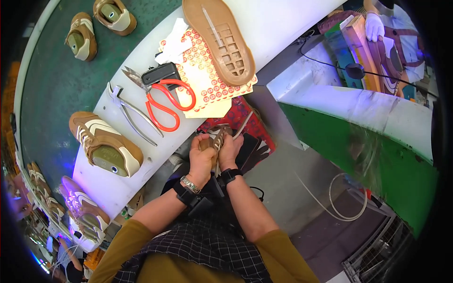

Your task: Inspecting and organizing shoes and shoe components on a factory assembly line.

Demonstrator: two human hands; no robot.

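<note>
Low in front of me, over my lap, a brown sneaker [218, 138] with pale laces sits between my hands. My left hand [201, 159] is closed around its left side, fingers curled and thumb on top. Closed on the right side of the sneaker and its laces is my right hand [229, 150]. A pale shoelace [244, 122] sticks out past the right fingers, up and to the right. Much of the shoe is hidden by my hands, so its sole and heel cannot be made out.
On the white table edge lie red-handled scissors [178, 106], metal pincers [126, 106], a black case [162, 74], patterned paper [200, 59] and a tan sole [222, 40]. A brown sneaker [107, 146] stands left; others sit on the green surface [52, 101]. A gloved co-worker's hand [374, 27] is far right.
</note>
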